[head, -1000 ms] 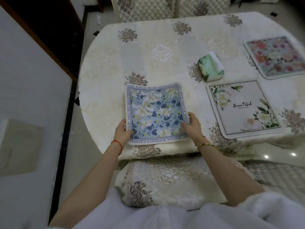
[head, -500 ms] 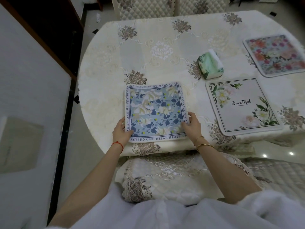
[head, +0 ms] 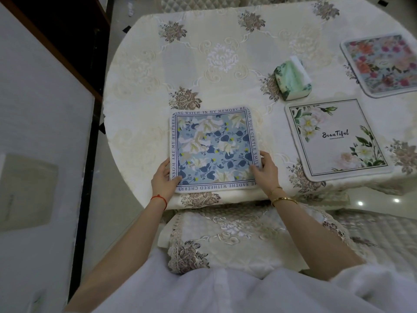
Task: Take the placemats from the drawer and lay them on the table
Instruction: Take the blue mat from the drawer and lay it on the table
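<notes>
A blue floral placemat (head: 212, 147) with lettering round its border lies flat near the front edge of the round table (head: 140, 64). My left hand (head: 163, 180) holds its near left corner, thumb on top. My right hand (head: 265, 171) holds its near right corner in the same way. To the right lies a white placemat (head: 336, 141) printed with flowers and the word "Beautiful". A pink and red floral placemat (head: 383, 64) sits at the far right, partly cut off by the frame edge.
A green tissue pack (head: 292, 81) stands on the cream embroidered tablecloth between the mats. A quilted chair seat (head: 237, 233) is tucked under the table's front edge. A white wall panel (head: 40, 132) and a dark floor strip run along the left.
The blue placemat has slid a little farther onto the table with both hands still at its near corners.
</notes>
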`<state>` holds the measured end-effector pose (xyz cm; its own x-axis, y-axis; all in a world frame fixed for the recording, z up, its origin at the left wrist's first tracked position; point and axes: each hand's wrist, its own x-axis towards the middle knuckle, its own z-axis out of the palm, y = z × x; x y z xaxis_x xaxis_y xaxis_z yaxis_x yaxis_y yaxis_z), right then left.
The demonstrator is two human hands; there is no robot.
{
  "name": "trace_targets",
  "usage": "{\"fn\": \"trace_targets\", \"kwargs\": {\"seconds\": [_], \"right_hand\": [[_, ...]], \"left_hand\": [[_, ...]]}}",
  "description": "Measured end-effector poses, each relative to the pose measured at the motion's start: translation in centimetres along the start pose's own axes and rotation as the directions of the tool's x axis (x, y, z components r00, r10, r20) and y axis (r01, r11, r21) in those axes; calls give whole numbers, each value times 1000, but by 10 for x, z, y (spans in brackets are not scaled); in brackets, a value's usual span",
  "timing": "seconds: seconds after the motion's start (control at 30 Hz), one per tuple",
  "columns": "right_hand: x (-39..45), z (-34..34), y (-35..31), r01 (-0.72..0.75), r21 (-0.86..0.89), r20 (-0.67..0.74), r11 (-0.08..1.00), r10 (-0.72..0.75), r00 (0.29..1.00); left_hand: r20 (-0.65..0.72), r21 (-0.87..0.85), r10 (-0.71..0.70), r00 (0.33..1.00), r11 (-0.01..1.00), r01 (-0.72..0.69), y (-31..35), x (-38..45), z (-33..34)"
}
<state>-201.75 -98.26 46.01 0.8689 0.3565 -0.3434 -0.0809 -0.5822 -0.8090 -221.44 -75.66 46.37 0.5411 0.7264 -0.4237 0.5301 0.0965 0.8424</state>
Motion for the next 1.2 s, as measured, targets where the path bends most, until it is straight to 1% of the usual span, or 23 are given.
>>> {"fn": "trace_targets", "kwargs": {"seconds": [0.37,0.43,0.53,0.57,0.63,0.7,0.73,0.8,0.87,0.93,1.0,1.07,1.13,1.2], "right_hand": [[5,6,4,28,-4,-18,1000,-28,999],[5,7,6,35,-9,-28,999,-35,999],[7,6,7,59,-26,-63,998,-61,996],[8,5,8,85,-49,-80,995,-89,993],[14,4,9,158,-149,-106,976,-174,979],[24,6,5,237,-271,-106,933,-274,956],[32,7,1,274,-323,-92,906,-318,944],[50,15,-11,341,-403,-25,849,-383,924],[71,27,-27,395,-447,76,803,-406,911],[92,44,-43,459,-492,176,739,-432,884],[111,64,-57,531,-529,271,662,-462,845],[128,82,-69,586,-563,355,583,-469,809],[143,98,-75,614,-601,410,512,-461,787],[154,106,-76,621,-618,437,482,-445,782]], "left_hand": [[2,-3,3,1000,1000,-3,0,9,0],[-7,23,5,1000,1000,-5,-1,10,1],[-73,119,30,997,993,-21,3,13,1],[-97,138,47,994,990,-34,5,14,2],[-144,183,106,984,980,-79,12,18,4],[-153,293,203,967,944,-152,18,27,8],[-127,350,264,956,914,-206,22,33,10],[-34,412,363,931,854,-317,33,50,15],[71,458,414,907,795,-399,45,73,24],[167,526,450,877,712,-465,55,97,35],[256,592,456,852,623,-512,62,120,48],[320,647,430,844,551,-526,65,140,60],[364,686,397,843,497,-530,65,157,68],[374,701,394,840,472,-534,62,170,72]]}}
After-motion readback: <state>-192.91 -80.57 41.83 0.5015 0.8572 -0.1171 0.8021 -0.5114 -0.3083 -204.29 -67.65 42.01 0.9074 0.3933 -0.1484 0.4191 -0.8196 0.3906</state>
